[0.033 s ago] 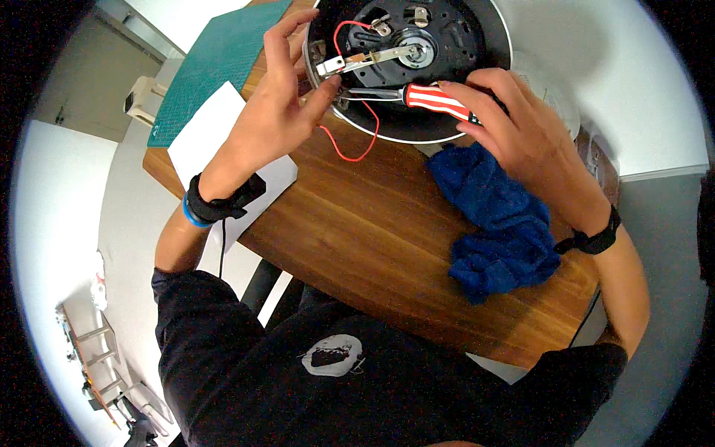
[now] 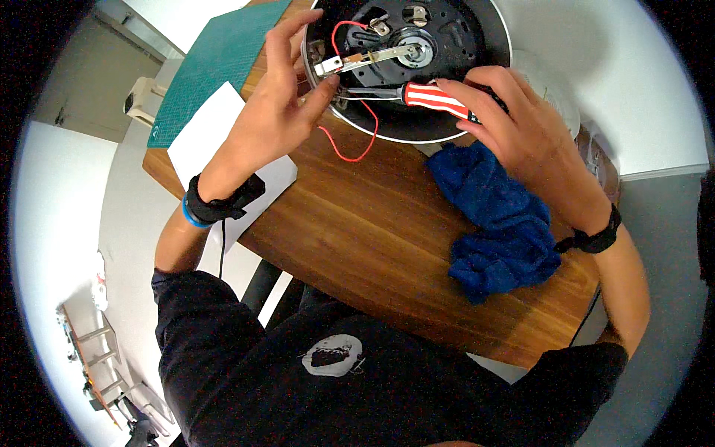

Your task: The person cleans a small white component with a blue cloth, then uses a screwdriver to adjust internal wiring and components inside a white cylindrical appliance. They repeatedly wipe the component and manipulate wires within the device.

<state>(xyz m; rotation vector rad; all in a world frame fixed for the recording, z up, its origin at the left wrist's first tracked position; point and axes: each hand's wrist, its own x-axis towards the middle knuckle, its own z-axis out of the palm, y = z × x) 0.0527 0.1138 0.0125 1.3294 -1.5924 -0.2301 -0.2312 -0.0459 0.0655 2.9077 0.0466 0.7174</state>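
Where the brown table (image 2: 350, 223) spreads: green mat (image 2: 208, 71) 10–11 o'clock, blue cloth (image 2: 499, 223) 3.
Housing (image 2: 458, 56): 12–1 o'clock; round, black, white-rimmed, red wire (image 2: 375, 127) looping out.
Left hand (image 2: 277, 119): forefinger, thumb apart at rim; grip, cannot tell.
Right hand (image 2: 514, 119): fingers clamped round striped screwdriver (image 2: 428, 98).

Right hand (image 2: 510, 123): grips red-and-white screwdriver (image 2: 433, 99)
Left hand (image 2: 279, 115): at black housing's (image 2: 488, 41) edge
Red wire (image 2: 357, 160): loops past edge
Blue cloth (image 2: 503, 223): crumpled on wooden table (image 2: 350, 223)
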